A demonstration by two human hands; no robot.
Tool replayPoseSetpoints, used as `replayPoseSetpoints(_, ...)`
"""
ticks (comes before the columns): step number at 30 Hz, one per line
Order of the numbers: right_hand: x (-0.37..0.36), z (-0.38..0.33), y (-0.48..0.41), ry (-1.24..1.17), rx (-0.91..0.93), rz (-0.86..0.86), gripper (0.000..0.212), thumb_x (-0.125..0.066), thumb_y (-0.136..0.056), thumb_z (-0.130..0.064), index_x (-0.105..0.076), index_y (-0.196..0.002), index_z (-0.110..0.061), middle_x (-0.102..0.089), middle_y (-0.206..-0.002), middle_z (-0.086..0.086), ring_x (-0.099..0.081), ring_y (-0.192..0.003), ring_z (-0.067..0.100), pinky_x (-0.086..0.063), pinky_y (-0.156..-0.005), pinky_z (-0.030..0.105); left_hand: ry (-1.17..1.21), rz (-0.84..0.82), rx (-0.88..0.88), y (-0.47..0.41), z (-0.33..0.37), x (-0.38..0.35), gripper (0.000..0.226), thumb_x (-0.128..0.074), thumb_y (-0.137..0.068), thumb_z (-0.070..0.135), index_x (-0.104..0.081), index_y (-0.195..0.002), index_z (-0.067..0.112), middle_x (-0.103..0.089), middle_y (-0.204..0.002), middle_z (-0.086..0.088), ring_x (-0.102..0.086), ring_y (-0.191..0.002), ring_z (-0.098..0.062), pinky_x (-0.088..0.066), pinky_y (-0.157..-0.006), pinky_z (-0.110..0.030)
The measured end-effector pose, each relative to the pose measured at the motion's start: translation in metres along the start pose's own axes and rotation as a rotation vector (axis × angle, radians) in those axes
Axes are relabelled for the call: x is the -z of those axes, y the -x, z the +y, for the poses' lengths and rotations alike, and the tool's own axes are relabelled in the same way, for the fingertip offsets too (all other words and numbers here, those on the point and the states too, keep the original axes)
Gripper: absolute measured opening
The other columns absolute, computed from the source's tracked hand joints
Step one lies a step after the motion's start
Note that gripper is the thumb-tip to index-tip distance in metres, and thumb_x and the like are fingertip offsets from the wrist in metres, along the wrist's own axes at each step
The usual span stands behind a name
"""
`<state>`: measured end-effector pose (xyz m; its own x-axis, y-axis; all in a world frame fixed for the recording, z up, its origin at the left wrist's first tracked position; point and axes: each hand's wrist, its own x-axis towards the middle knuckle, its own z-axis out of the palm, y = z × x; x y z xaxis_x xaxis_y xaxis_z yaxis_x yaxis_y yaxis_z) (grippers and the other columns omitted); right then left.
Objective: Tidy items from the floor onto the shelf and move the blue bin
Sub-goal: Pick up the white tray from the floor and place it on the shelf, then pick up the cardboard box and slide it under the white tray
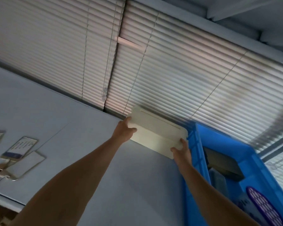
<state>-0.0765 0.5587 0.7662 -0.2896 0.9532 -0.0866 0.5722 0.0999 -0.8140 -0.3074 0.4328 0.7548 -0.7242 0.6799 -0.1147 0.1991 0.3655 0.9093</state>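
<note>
A flat cream-white box (155,132) with a long slot near its far edge is held at arm's length over a pale grey-blue shelf top (88,128), close to the window blinds. My left hand (125,130) grips its left end and my right hand (180,150) grips its near right corner. Right beside the box stands the blue bin (245,154), its ribbed wall almost touching the box's right end. Inside the bin lie a dark flat block (222,163) and a purple mesh item (261,204). The view is tilted and blurred.
Closed slatted blinds (170,66) with hanging cords run behind the shelf top. At the left edge lie small cards or papers (21,147) and a white sheet (25,165). A grey beam (235,10) crosses the upper right.
</note>
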Motion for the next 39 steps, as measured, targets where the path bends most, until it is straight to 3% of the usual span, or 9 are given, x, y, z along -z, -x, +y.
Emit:
replayPoseSetpoints(5, -0.005, -0.018, 0.067, 0.053, -0.028, -0.012, 0.05, -0.061, -0.09, -0.025, -0.05, -0.139, -0.027, -0.055, -0.132, 0.006, -0.06, -0.084, 0.017, -0.047, -0.063, 0.025, 0.063, -0.03, 0.087, 0.075, -0.017, 0.04, 0.049, -0.065, -0.085, 0.03, -0.057, -0.132, 0.023, -0.064, -0.128, -0.008, -0.061, -0.114, -0.028, -0.048, -0.095, -0.036)
replayPoseSetpoints(9, -0.032, -0.033, 0.164, 0.067, 0.081, -0.263, 0.01, -0.063, -0.09, -0.019, -0.068, -0.096, -0.025, -0.073, -0.101, 0.002, -0.068, -0.083, 0.021, -0.05, -0.068, 0.03, 0.134, 0.0, 0.158, 0.189, -0.061, 0.094, 0.032, -0.061, -0.076, 0.038, -0.068, -0.107, 0.032, -0.074, -0.098, 0.004, -0.07, -0.092, -0.016, -0.052, -0.077, -0.028)
replayPoseSetpoints(12, -0.066, -0.034, 0.251, 0.152, 0.184, -0.451, 0.013, -0.063, -0.088, -0.022, -0.067, -0.075, -0.022, -0.072, -0.071, -0.003, -0.069, -0.07, 0.016, -0.051, -0.065, 0.032, 0.115, 0.093, 0.287, 0.288, -0.123, 0.136, 0.018, -0.062, -0.081, 0.029, -0.069, -0.097, 0.032, -0.073, -0.087, 0.009, -0.068, -0.082, -0.009, -0.051, -0.078, -0.027)
replayPoseSetpoints(18, -0.18, 0.003, 0.411, 0.37, 0.235, -0.906, 0.02, -0.065, -0.089, -0.026, -0.059, -0.071, -0.034, -0.063, -0.067, -0.011, -0.06, -0.065, 0.004, -0.043, -0.057, 0.013, 0.136, 0.195, 0.786, 0.478, -0.279, 0.215, 0.006, -0.064, -0.081, 0.026, -0.069, -0.083, 0.03, -0.074, -0.095, -0.004, -0.07, -0.092, -0.027, -0.056, -0.081, -0.036)
replayPoseSetpoints(24, -0.33, 0.115, 0.508, 0.524, -0.004, -1.198, 0.029, -0.057, -0.08, -0.03, -0.054, -0.053, -0.023, -0.057, -0.055, 0.007, -0.054, -0.054, 0.018, -0.041, -0.06, 0.033, 0.085, 0.298, 1.18, 0.59, -0.424, 0.259, 0.015, -0.063, -0.088, 0.027, -0.064, -0.102, 0.027, -0.071, -0.113, -0.006, -0.065, -0.097, -0.025, -0.049, -0.083, -0.031)
replayPoseSetpoints(31, -0.53, 0.282, 0.52, 0.818, -0.03, -1.299, 0.023, -0.053, -0.079, -0.025, -0.058, -0.059, -0.014, -0.061, -0.058, 0.005, -0.064, -0.067, 0.033, -0.039, -0.057, 0.032, 0.214, 0.346, 1.331, 0.565, -0.65, 0.198, 0.027, -0.062, -0.089, 0.027, -0.066, -0.115, 0.02, -0.071, -0.111, -0.008, -0.067, -0.087, -0.022, -0.05, -0.071, -0.027)
replayPoseSetpoints(36, -0.686, 0.405, 0.492, 0.886, 0.028, -1.216, 0.021, -0.052, -0.085, -0.019, -0.051, -0.065, -0.013, -0.054, -0.066, 0.008, -0.054, -0.067, 0.029, -0.031, -0.055, 0.033, 0.28, 0.337, 1.272, 0.492, -0.843, 0.122, 0.04, -0.059, -0.092, 0.027, -0.058, -0.131, 0.016, -0.061, -0.134, -0.009, -0.059, -0.112, -0.025, -0.045, -0.091, -0.03)
replayPoseSetpoints(38, -0.735, 0.45, 0.481, 0.89, -0.013, -1.161, 0.021, -0.058, -0.086, -0.022, -0.064, -0.094, -0.004, -0.065, -0.096, 0.018, -0.064, -0.092, 0.036, -0.038, -0.063, 0.032, 0.328, 0.362, 1.276, 0.467, -0.906, 0.094, 0.056, -0.061, -0.09, 0.029, -0.045, -0.143, 0.017, -0.051, -0.144, -0.01, -0.052, -0.127, -0.029, -0.041, -0.104, -0.035)
replayPoseSetpoints(39, -0.755, 0.471, 0.477, 0.895, -0.061, -1.12, 0.04, -0.064, -0.085, -0.026, -0.06, -0.116, -0.001, -0.062, -0.118, 0.02, -0.062, -0.11, 0.038, -0.044, -0.074, 0.033, 0.365, 0.377, 1.282, 0.457, -0.931, 0.081, 0.065, -0.062, -0.089, 0.028, -0.037, -0.148, 0.017, -0.046, -0.149, -0.011, -0.048, -0.132, -0.031, -0.039, -0.107, -0.037)
